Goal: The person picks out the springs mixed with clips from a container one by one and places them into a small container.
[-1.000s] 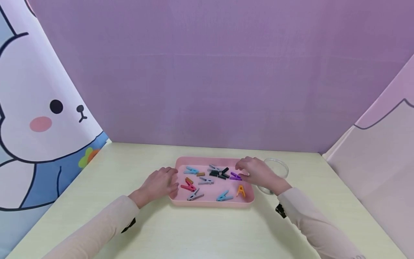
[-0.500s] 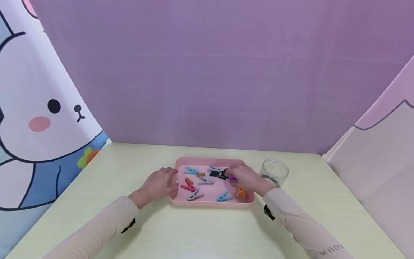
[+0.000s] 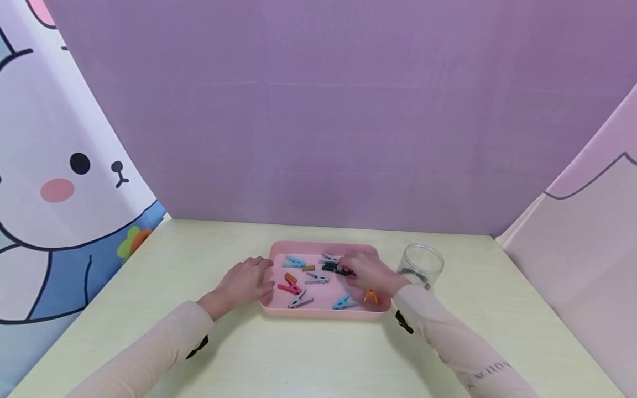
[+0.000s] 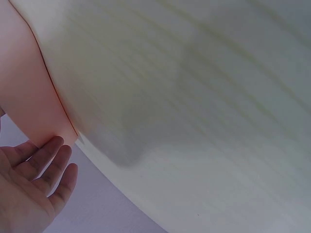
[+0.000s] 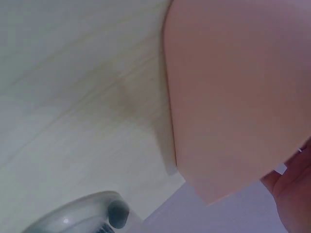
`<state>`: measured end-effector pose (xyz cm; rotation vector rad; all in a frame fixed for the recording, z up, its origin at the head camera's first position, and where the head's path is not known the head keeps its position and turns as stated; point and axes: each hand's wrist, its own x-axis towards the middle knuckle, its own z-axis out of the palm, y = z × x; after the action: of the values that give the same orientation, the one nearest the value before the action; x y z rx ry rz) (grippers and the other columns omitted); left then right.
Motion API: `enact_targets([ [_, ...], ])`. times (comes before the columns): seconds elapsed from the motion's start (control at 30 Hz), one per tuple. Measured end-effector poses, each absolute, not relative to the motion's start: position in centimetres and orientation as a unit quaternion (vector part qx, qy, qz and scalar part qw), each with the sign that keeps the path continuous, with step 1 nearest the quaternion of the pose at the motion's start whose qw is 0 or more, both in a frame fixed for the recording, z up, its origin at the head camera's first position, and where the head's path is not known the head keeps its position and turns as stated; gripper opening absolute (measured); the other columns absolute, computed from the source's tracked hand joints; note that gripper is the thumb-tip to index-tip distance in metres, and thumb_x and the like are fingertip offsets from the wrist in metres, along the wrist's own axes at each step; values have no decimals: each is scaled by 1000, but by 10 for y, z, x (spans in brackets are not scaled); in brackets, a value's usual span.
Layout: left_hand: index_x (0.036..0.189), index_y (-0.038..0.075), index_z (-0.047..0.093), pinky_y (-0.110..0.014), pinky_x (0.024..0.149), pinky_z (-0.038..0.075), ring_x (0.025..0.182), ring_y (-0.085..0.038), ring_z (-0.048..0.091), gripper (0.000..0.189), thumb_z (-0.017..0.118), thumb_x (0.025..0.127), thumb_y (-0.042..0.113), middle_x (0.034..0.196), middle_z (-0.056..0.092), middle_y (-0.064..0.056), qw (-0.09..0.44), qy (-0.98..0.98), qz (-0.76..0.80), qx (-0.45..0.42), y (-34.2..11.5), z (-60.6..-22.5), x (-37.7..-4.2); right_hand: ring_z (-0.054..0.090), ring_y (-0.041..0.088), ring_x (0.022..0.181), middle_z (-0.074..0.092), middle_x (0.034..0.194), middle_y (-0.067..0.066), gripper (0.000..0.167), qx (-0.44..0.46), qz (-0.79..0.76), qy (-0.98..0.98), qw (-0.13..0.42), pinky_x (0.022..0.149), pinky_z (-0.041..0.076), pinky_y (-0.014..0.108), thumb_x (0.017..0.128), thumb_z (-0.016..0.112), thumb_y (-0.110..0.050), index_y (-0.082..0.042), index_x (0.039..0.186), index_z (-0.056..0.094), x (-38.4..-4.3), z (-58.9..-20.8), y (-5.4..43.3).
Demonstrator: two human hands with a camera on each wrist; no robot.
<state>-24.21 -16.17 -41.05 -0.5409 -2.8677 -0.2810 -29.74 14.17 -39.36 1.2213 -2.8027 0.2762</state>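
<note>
A pink tray (image 3: 323, 314) holds clothespins and small pieces. My left hand (image 3: 244, 281) rests at the tray's left rim, its fingers loosely bent; in the left wrist view they lie against the outer wall. My right hand (image 3: 368, 272) reaches over the right side, fingertips down among small black ribbed pieces (image 3: 329, 266). A purple clothespin (image 3: 353, 273) is mostly hidden beneath it; I cannot tell whether the fingers pinch anything. Around them lie a red clothespin (image 3: 290, 286), an orange one (image 3: 370, 297), a light blue one (image 3: 344, 302) and several grey ones.
A clear round jar (image 3: 423, 264) with dark pieces at its bottom stands right of the tray, close to my right forearm. Small brown pieces (image 3: 308, 268) also lie in the tray. The pale tabletop (image 3: 318, 354) ends at a purple backdrop (image 3: 318, 138).
My right hand has moved left from the tray's right rim over the purple clothespin to the black pieces, uncovering the jar. My left hand has stayed at the rim.
</note>
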Motion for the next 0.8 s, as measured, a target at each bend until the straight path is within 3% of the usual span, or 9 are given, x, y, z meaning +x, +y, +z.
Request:
enact_targets([
  [0.27, 117, 5, 57, -40, 82, 52, 97, -25, 59, 49, 65, 79, 34, 112, 61, -10, 109, -972, -95, -187, -162, -412, -243, 59, 13, 84, 65, 93, 0, 14, 409, 54, -908, 76, 81, 47, 34, 77, 69, -13, -12, 91, 66, -301, -395, 137],
  [0.8, 116, 5, 57, -41, 84, 52, 100, -27, 58, 48, 65, 79, 34, 114, 61, -11, 108, -972, -97, -184, -162, -412, -242, 56, 8, 76, 65, 92, -3, 20, 383, 42, -921, 59, 73, 48, 26, 76, 70, -14, -14, 96, 66, -303, -397, 131],
])
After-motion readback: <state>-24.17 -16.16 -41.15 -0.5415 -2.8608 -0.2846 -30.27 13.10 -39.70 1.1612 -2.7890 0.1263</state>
